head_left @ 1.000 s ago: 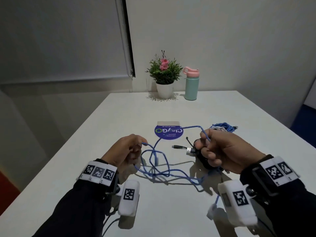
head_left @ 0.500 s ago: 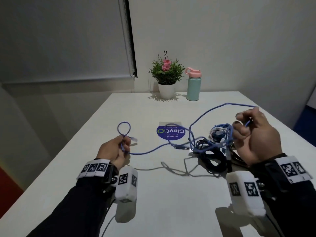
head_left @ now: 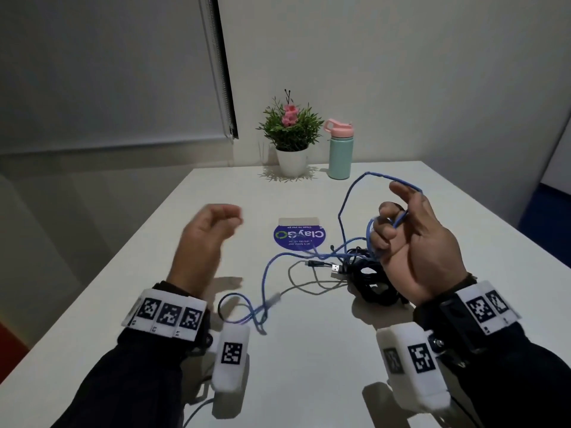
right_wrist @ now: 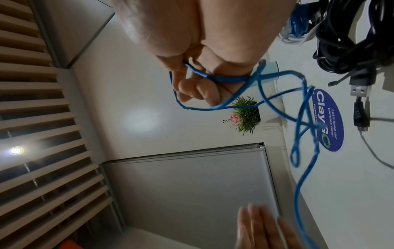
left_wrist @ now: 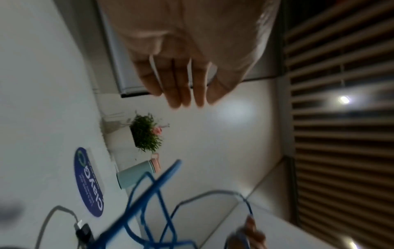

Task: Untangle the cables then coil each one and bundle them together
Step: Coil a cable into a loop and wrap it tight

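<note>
A blue cable [head_left: 346, 199] arches up from the table and over my right hand [head_left: 394, 219], which grips it with curled fingers above the tangle. In the right wrist view the same blue cable [right_wrist: 215, 78] passes through my right hand [right_wrist: 192, 84]. Its free end [head_left: 273, 299] lies loose on the table in front of my left wrist. My left hand [head_left: 227, 217] hovers above the table and holds nothing; the left wrist view shows its fingers [left_wrist: 183, 91] straight. A black cable bundle [head_left: 372, 285] with a USB plug [head_left: 336, 268] lies under my right hand.
A thin grey cable [head_left: 296, 284] curves across the table beside the plug. A round blue sticker [head_left: 298, 239] lies mid-table. A potted plant [head_left: 290, 140] and a teal bottle with a pink lid [head_left: 340, 154] stand at the far edge by the wall.
My left hand has let go of the blue cable's looped end, which now lies on the table, and has risen. My right hand still grips the cable, its loop held higher.
</note>
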Motion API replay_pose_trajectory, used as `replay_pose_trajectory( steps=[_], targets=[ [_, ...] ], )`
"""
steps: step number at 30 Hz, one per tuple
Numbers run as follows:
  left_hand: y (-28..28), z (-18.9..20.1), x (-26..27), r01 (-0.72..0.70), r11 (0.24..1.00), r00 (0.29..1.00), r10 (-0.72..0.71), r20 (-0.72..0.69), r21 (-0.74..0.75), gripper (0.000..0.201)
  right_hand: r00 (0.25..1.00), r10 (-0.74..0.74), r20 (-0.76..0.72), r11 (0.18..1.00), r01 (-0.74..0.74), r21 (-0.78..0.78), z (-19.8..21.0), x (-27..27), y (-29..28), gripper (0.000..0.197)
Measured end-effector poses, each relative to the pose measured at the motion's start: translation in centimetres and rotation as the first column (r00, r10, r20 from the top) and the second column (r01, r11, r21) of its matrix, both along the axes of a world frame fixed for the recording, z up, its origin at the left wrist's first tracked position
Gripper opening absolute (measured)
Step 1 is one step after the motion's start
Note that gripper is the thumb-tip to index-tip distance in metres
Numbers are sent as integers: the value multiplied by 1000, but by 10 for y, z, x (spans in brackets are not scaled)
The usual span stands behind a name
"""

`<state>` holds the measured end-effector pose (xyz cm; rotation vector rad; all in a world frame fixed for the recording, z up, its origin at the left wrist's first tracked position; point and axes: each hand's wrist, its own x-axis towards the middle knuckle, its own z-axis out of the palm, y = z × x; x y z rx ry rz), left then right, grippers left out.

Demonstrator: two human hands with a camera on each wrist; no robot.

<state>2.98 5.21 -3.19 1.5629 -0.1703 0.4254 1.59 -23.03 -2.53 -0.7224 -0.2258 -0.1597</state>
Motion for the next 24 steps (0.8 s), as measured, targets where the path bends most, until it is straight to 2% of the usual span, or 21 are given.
replay_pose_trajectory(
  steps=[2,4,6,8,10,11,13,14,15,17,18,20,22,24],
  targets=[
    [-17,-4,-4,191,942,981,-193,-19,275,16,999,31,26,1000,-31,-1,0,-2,3,29],
    [-28,-10,-3,242,851,969,-238,-67,466,18,997,62,48,998,-61,-11,1,-3,5,29],
    [-36,-8,1,272,833,962,-231,-143,482,22,994,93,60,996,-91,-23,3,-5,6,30],
    [-47,-6,9,333,784,939,-228,-257,523,39,990,123,72,992,-121,-36,4,-7,7,30],
    [-60,-7,15,402,656,912,-223,-345,639,62,986,145,87,989,-141,-42,5,-8,6,31],
    [-67,-9,18,435,594,898,-229,-376,676,63,985,147,92,989,-144,-41,5,-8,6,31],
    [-73,-16,24,452,513,892,-239,-385,729,37,988,124,88,992,-122,-27,5,-5,2,31],
    [-72,-19,26,443,506,897,-242,-371,740,20,992,96,76,995,-96,-13,5,-4,-2,31],
    [-69,-20,29,433,542,901,-244,-359,720,12,997,58,57,998,-58,9,5,-2,-7,30],
    [-57,-21,36,389,710,914,-217,-343,587,16,999,-38,-6,998,39,59,4,3,-17,28],
    [-50,-21,39,336,804,927,-190,-324,491,18,995,-86,-50,993,89,76,3,6,-22,27],
    [-37,-19,47,183,932,959,-99,-264,314,20,980,-138,-140,984,152,95,1,9,-30,26],
    [-30,-18,53,49,991,966,-17,-259,121,20,967,-116,-226,985,141,100,-1,12,-33,29],
    [-22,-20,60,-58,998,963,52,-265,-13,21,954,-83,-288,992,108,70,-3,13,-33,37]
  ],
)
